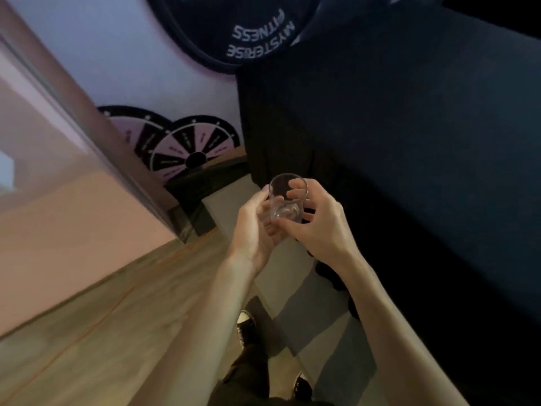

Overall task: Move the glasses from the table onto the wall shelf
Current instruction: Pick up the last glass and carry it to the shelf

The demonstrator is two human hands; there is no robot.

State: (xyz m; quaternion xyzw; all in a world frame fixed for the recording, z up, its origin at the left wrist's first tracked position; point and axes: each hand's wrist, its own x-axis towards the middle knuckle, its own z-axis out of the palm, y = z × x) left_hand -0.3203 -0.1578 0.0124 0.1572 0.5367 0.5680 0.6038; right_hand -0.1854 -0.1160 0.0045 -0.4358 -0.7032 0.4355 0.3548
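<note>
A clear drinking glass (286, 200) is held in front of me at the middle of the view, its mouth tilted away from me. My left hand (257, 227) cups it from the left and below. My right hand (317, 221) wraps it from the right, fingers curled over the rim and side. Neither a table top with other glasses nor a wall shelf can be made out in this tilted view.
A large black draped surface (409, 142) fills the right side. A pale wall (111, 54) carries round black signs (234, 27) and a segmented wheel (190, 150). Wood-look floor (102, 332) lies lower left. My dark shoes (246, 326) stand on grey tiles below.
</note>
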